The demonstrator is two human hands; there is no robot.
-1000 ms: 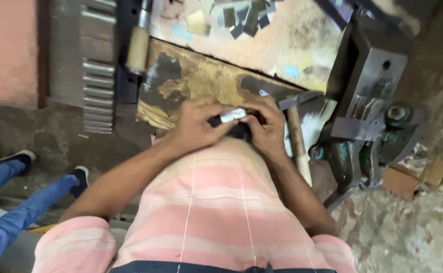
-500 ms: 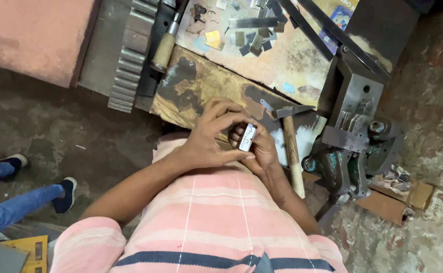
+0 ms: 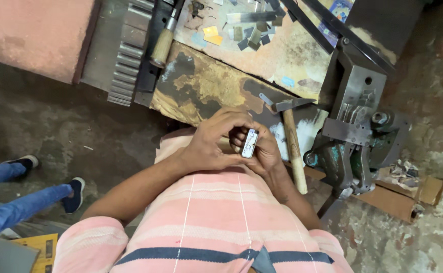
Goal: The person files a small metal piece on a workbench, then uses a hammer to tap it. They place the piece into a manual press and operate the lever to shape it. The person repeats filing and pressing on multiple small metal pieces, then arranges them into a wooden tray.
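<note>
Since the earlier frame, both hands had drawn slightly closer to the body, and the small metal piece (image 3: 250, 143) stood more upright between them. At far left, another person's blue-trousered legs (image 3: 14, 202) and dark shoes stood on the floor. A wooden-handled tool (image 3: 162, 46) lay on the table (image 3: 201, 86) beside a toothed metal rack (image 3: 125, 55). The left hand (image 3: 212, 142) curled over the piece from the left, its grip pressed together with the fingertips on the piece's upper end. The piece was a short pale plate with dark marks, held near vertical above the striped shirt. The right hand (image 3: 266, 151) cupped it from the right, pinching its lower edge. A hammer (image 3: 292, 146) lay just beside the right hand. A grey press (image 3: 355, 121) stood at right.
</note>
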